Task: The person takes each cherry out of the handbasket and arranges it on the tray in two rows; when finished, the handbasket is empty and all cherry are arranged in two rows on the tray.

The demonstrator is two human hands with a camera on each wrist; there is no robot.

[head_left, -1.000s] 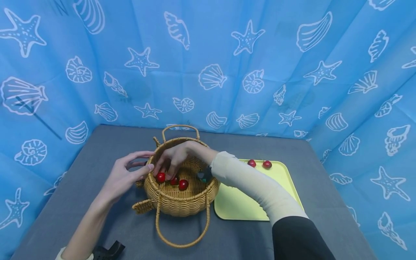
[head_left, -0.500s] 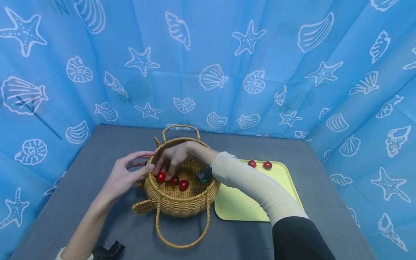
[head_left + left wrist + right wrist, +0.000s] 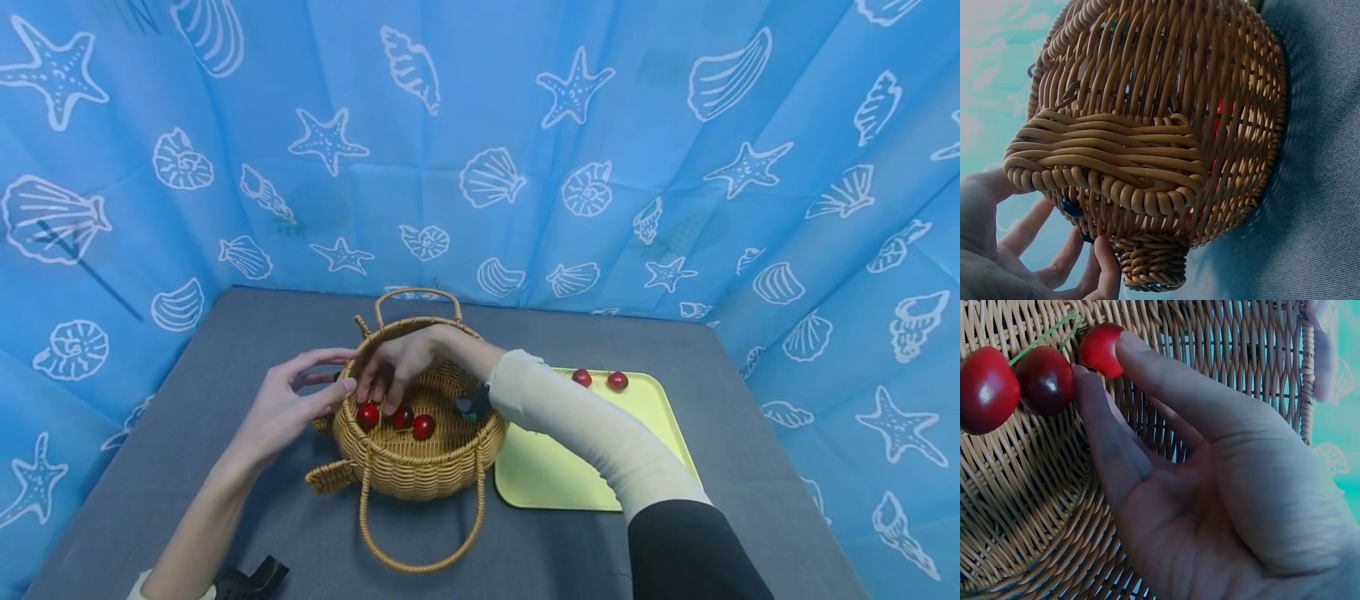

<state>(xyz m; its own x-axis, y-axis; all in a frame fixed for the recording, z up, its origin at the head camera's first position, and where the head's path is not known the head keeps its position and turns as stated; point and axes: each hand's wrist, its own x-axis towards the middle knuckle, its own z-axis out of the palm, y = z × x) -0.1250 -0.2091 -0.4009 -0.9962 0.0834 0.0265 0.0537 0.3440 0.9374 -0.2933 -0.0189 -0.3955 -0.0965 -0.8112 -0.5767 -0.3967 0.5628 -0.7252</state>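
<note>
The round wicker basket (image 3: pixel 420 479) stands in the middle of the table. At its left rim my left hand (image 3: pixel 281 408) rests thumb and fingertips against the outside, beside the woven tabs. My right hand (image 3: pixel 405 360) reaches down inside. In the right wrist view its thumb tip touches or nearly touches a red cherry (image 3: pixel 1100 349), with the fingers loosely bent and no grip around the fruit. A dark cherry (image 3: pixel 1046 381) lies next to the fingertip, and another red cherry (image 3: pixel 985 390) lies beyond it. Green stems show between them.
A pale yellow tray (image 3: pixel 555 479) stands right of the basket, partly under the right forearm. Two cherries (image 3: pixel 599 380) lie near its far edge. One looped handle (image 3: pixel 420 568) flops toward the front, another (image 3: pixel 416 291) stands at the back. A blue patterned curtain (image 3: pixel 480 125) encloses the grey table.
The red cherry by my right fingertips has shifted slightly left and toward the front, and those fingers have come away from it a little. My left hand looks unmoved.
</note>
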